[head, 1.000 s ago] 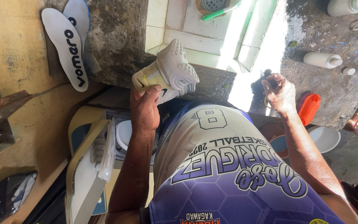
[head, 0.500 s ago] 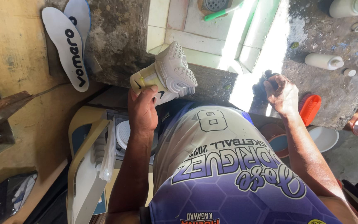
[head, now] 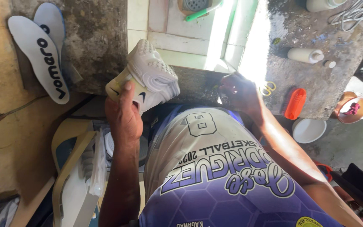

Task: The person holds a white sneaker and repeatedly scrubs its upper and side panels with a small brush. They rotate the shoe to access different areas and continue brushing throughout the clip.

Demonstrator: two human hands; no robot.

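My left hand (head: 124,114) grips a white sneaker (head: 150,75) by its heel and holds it up against the edge of a rough concrete counter (head: 93,42). The shoe's toe points up and to the right. My right hand (head: 239,91) rests at the counter edge near a pair of yellow-handled scissors (head: 268,88); its fingers are curled, and whether it holds something small is hidden in glare. A purple and grey jersey fills the lower middle of the view.
Two white insoles (head: 43,54) lie on the counter at the left. A tiled sink (head: 181,29) with a green brush sits ahead. An orange brush (head: 295,103), a white bottle (head: 304,55), a white bowl (head: 309,130) and a brown bowl (head: 351,110) are at the right.
My left hand has shifted the sneaker slightly to the left and down along the counter edge. My right hand has dropped a little toward the counter.
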